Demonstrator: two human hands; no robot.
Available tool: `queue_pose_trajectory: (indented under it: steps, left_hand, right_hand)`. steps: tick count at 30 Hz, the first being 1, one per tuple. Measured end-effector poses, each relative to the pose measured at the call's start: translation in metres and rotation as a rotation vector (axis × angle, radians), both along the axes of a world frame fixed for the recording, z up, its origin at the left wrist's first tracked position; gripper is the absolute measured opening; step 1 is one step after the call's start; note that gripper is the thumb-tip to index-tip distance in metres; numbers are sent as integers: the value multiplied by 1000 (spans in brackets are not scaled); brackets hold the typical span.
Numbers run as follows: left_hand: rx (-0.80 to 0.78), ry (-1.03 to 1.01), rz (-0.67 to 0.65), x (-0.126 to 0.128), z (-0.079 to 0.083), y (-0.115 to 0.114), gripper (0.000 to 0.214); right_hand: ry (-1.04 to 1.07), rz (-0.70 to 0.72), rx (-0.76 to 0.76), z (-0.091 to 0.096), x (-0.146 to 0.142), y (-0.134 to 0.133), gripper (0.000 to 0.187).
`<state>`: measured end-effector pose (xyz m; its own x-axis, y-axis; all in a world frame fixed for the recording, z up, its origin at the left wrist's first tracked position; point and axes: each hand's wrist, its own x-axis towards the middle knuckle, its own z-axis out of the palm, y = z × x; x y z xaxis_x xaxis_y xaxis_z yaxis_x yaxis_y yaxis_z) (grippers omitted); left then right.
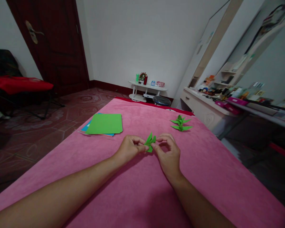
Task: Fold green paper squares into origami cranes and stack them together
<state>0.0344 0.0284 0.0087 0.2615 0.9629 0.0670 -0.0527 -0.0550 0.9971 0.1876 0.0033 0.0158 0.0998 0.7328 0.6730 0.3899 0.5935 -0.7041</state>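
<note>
Between my two hands is a small green origami crane [150, 141], its pointed folds standing up. My left hand [132, 147] pinches its left side between thumb and fingers. From the other side, my right hand [168, 152] grips it with the thumb and curled index finger. Two finished-looking green paper cranes [181, 123] stand close together on the pink cloth, beyond my right hand. Over to the left lies a stack of square paper [104, 123], green on top with blue edges showing beneath.
A pink cloth [123, 196] covers the table, with a red edge at its far side. Behind it stands a low white shelf [147, 85] with small items. A cluttered white dresser [204, 103] is on the right, a chair with red fabric [19, 84] on the left.
</note>
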Motion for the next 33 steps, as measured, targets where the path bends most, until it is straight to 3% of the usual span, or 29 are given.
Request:
queue_pose_trajectory:
  steps: [4,9,12,18,26,33]
  left_hand:
    - [-24,-58,4,0,0,1,17]
    - [-68,-169,-32,0,-4,4,22]
    - [-126,-204,-73,0,-3,2,22]
    - [-186,-352,-212,-2,2,-2,27]
    - [-279,-339,-128,-3,-4,3,28]
    - [-237,-318,-90,-1,-8,4,31]
  right_hand:
    - [-1,24,-58,-3,1,1,8]
    - [-23,136,-185,-6,1,5,16]
    - [-80,157,-161,-6,3,7,9]
    - [-101,177,-66,-6,6,8,21]
    - [-222,266,16,-8,10,10,29]
    - [-256,240,24,-7,9,8,27]
